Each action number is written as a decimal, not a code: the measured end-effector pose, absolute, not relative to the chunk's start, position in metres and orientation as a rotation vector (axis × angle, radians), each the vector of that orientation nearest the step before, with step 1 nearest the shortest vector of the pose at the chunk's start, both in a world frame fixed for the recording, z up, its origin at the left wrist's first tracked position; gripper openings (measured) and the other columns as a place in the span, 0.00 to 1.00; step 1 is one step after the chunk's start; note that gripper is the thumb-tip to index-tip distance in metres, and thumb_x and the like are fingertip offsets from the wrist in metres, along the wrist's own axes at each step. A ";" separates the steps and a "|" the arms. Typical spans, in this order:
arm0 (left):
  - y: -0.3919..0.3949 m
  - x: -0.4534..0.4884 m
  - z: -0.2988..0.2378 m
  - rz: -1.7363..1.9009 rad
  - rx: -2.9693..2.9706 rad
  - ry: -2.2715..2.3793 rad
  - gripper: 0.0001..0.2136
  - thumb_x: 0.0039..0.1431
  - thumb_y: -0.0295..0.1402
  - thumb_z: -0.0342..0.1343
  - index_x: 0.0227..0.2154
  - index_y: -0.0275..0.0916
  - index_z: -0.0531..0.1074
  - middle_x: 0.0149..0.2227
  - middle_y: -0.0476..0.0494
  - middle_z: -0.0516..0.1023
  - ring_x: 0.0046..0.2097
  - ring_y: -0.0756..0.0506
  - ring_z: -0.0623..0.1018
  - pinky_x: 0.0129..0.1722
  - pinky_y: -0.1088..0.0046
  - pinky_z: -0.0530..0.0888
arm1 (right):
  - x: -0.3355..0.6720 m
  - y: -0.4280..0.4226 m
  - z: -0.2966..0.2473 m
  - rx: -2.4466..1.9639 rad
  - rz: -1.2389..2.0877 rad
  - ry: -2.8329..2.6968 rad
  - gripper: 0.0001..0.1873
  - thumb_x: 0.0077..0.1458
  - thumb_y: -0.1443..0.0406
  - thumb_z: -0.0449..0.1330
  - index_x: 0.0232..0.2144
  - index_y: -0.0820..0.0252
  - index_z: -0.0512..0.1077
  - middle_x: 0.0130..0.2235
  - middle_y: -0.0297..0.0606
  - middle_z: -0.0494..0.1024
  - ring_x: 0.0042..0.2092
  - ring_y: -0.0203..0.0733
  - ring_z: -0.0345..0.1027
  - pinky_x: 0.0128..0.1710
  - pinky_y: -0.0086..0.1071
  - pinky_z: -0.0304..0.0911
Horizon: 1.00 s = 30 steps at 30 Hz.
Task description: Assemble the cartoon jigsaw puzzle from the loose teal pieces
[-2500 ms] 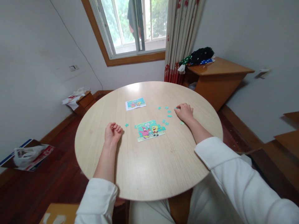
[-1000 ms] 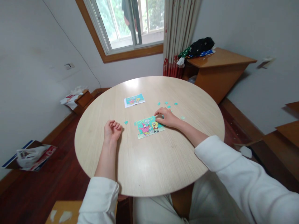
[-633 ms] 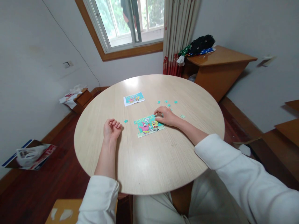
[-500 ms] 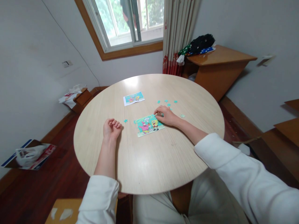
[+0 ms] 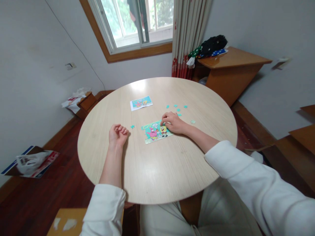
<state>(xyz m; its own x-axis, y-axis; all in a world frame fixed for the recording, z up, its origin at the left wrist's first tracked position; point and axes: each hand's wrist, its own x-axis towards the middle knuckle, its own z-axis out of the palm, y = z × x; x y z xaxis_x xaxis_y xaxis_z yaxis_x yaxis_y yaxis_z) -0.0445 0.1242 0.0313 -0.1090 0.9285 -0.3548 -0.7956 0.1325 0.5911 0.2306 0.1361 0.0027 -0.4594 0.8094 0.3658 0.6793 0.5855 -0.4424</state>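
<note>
Fingers (image 5: 165,117) of the right hand (image 5: 173,123) are seen bent, with their tips pressed down at the upper right edge of the jigsaw puzzle (image 5: 155,131). Whether a piece is pinched beneath them cannot be told, since that spot is hidden by the hand itself. The puzzle, a small cartoon picture largely put together, is laid flat near the middle of the round worktop (image 5: 157,170), slightly turned against the near edge. The left hand (image 5: 118,135) is rested on the worktop well to the left of the puzzle, its fingers (image 5: 121,130) curled loosely in toward the palm, and no thing is seen held in them. A single teal piece (image 5: 132,126) is found between the left hand and the puzzle, apart from both. Further loose teal pieces (image 5: 175,106) are scattered just beyond the right hand, toward the far side, and one pale piece (image 5: 192,121) is laid to the right of the wrist. A printed picture (image 5: 141,103) of the same cartoon is placed beyond the puzzle, toward the far left and well apart from it. Both forearms are bare, with white sleeves (image 5: 246,177) ending at the elbows. Behind the worktop a window (image 5: 137,23), a patterned curtain (image 5: 187,36) and a wooden cabinet (image 5: 233,60) bearing dark clothes (image 5: 211,46) are shown, and a plastic bag (image 5: 29,162) is seen on the dark wooden floor (image 5: 61,183) at the left.
</note>
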 end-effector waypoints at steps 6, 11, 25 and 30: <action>0.125 -0.045 0.030 1.472 0.213 0.813 0.14 0.43 0.20 0.46 0.17 0.40 0.45 0.12 0.58 0.51 0.14 0.57 0.53 0.15 0.80 0.52 | 0.228 0.135 0.000 -1.138 0.261 -2.312 0.17 0.48 0.74 0.49 0.33 0.57 0.76 0.41 0.41 0.71 0.44 0.44 0.60 0.45 0.40 0.48; 0.124 -0.044 0.031 1.471 0.205 0.817 0.13 0.43 0.19 0.46 0.17 0.40 0.46 0.12 0.58 0.51 0.14 0.57 0.53 0.15 0.80 0.53 | 0.227 0.135 0.001 -1.142 0.247 -2.289 0.18 0.47 0.75 0.49 0.32 0.58 0.76 0.41 0.42 0.71 0.45 0.44 0.60 0.45 0.39 0.48; 0.124 -0.045 0.031 1.476 0.199 0.812 0.13 0.44 0.19 0.46 0.17 0.40 0.47 0.13 0.58 0.51 0.14 0.57 0.53 0.15 0.80 0.53 | 0.229 0.137 0.004 -1.227 0.257 -2.254 0.16 0.50 0.75 0.49 0.30 0.59 0.76 0.39 0.42 0.73 0.44 0.44 0.61 0.43 0.38 0.47; 0.124 -0.045 0.031 1.478 0.216 0.824 0.14 0.42 0.20 0.47 0.17 0.40 0.46 0.13 0.59 0.51 0.15 0.57 0.53 0.16 0.80 0.53 | 0.226 0.135 0.002 -1.205 0.259 -2.296 0.18 0.48 0.76 0.49 0.32 0.59 0.76 0.40 0.42 0.72 0.44 0.44 0.61 0.44 0.38 0.47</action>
